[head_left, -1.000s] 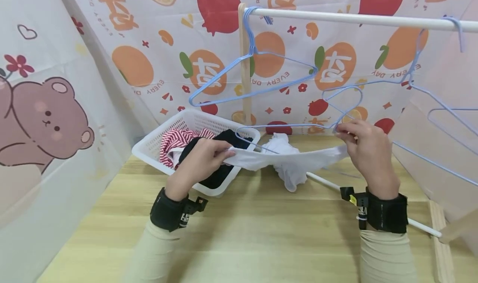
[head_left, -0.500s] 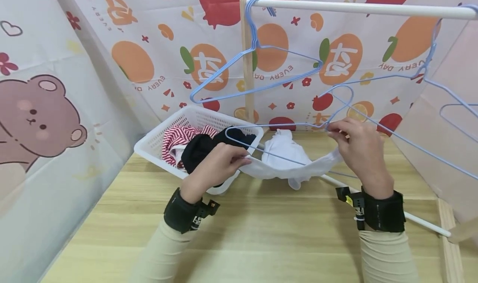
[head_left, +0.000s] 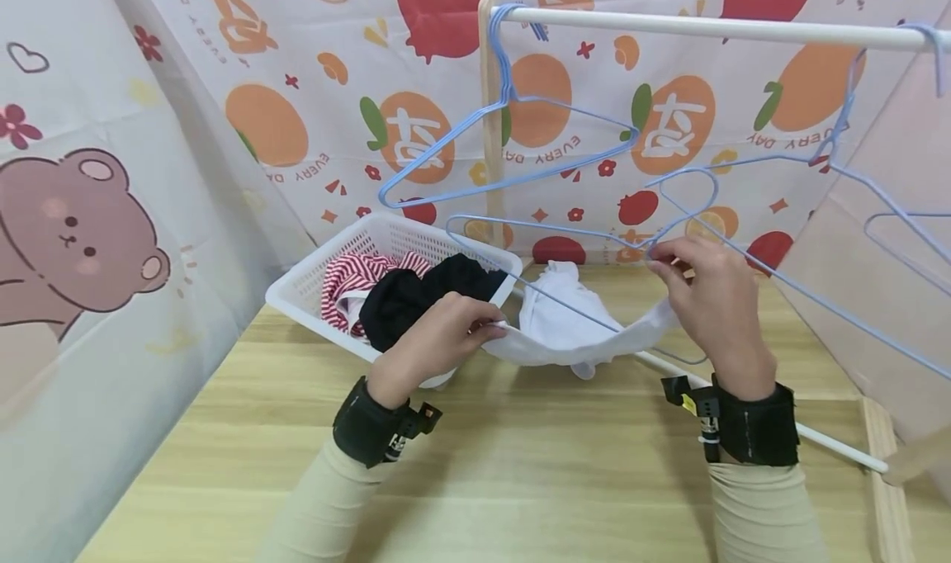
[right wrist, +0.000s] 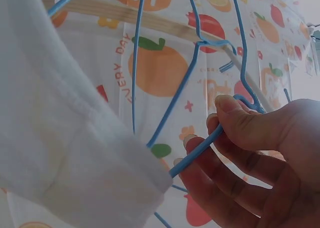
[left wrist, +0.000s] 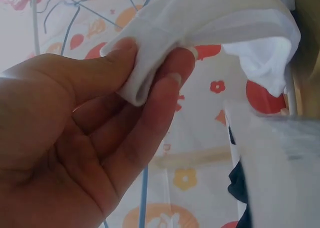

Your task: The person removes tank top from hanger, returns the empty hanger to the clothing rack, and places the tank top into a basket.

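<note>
A white garment [head_left: 568,352] sags between my two hands above the table, its lower part hanging behind the band. My left hand [head_left: 438,340] pinches one end of that band between thumb and fingers; the left wrist view shows the folded edge [left wrist: 142,70] up close. With my right hand [head_left: 716,307] I grip a blue wire hanger [right wrist: 192,155] just beside its hook. The hanger's right arm runs into the garment's other end, as the right wrist view shows. Its left arm [head_left: 535,226] is bare and points out above the white cloth.
A white basket [head_left: 297,299] with red-striped and black clothes stands at the back left. Several blue hangers [head_left: 446,146] hang at the left of a white rail [head_left: 669,25], another at the right. A low white bar [head_left: 839,447] crosses the table's right side.
My left hand has moved right and slightly down, so the stretched band now sags. My right hand has shifted a little left, and the hanger's bare left end has moved left and up.
</note>
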A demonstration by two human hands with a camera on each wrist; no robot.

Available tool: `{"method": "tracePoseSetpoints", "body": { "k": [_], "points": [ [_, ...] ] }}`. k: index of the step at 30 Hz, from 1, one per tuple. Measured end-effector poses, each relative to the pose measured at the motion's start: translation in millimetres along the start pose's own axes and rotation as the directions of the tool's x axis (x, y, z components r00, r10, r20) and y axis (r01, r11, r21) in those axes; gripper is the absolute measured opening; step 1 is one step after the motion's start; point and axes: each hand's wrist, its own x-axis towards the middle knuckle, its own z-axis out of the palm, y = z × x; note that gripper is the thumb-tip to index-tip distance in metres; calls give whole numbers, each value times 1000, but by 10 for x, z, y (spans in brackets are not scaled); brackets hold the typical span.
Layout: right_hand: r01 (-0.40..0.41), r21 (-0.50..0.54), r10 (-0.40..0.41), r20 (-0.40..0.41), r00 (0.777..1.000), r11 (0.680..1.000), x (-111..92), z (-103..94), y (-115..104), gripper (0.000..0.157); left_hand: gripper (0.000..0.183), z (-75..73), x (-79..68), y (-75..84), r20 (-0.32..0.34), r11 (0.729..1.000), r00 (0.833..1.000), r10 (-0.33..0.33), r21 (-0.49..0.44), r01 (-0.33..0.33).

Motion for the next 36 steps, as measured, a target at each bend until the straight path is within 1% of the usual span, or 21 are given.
{"method": "tracePoseSetpoints", "body": {
  "k": [3, 7, 12, 16, 20, 25, 27, 31, 34, 36],
  "points": [
    [12, 4, -12, -9, 1000, 1000, -5, 7, -8, 18, 12, 55, 35, 34, 39, 1000, 999, 16, -20, -15],
    [32, 14, -32, -34, 999, 999, 4, 3, -30, 17, 12, 104, 66, 85, 80, 999, 996, 35, -25, -33],
    [43, 76, -37, -79, 996, 996, 6, 5, -77, 16, 12, 146, 62, 110, 102, 999, 994, 41, -30, -38],
    [51, 90, -41, -102, 994, 995, 11, 11, -117, 17, 15, 199, 74, 136, 132, 999, 990, 44, -23, -42],
    [67, 80, -57, -120, 991, 995, 36, 1, -144, 17, 18, 203, 78, 163, 152, 999, 988, 38, -23, -35],
    [57, 84, -45, -139, 989, 995, 40, -1, -158, 15, 19, 142, 29, 187, 179, 999, 984, 12, -34, -6],
    [55, 89, -41, -150, 988, 995, 39, 3, -163, 15, 19, 101, 0, 189, 170, 1000, 985, 5, -18, -2],
    [54, 110, -33, -188, 982, 993, 37, -14, -169, 16, 18, 29, -39, 175, 129, 1000, 992, 11, 9, -12],
    [42, 124, -15, -207, 978, 991, 18, -48, -154, 16, 16, -6, -83, 140, 108, 1000, 994, 9, 9, -10],
    [31, 135, -2, -210, 978, 990, -2, -74, -140, 16, 15, -40, -143, 102, 91, 1000, 996, 5, 5, -6]
  ]
}}
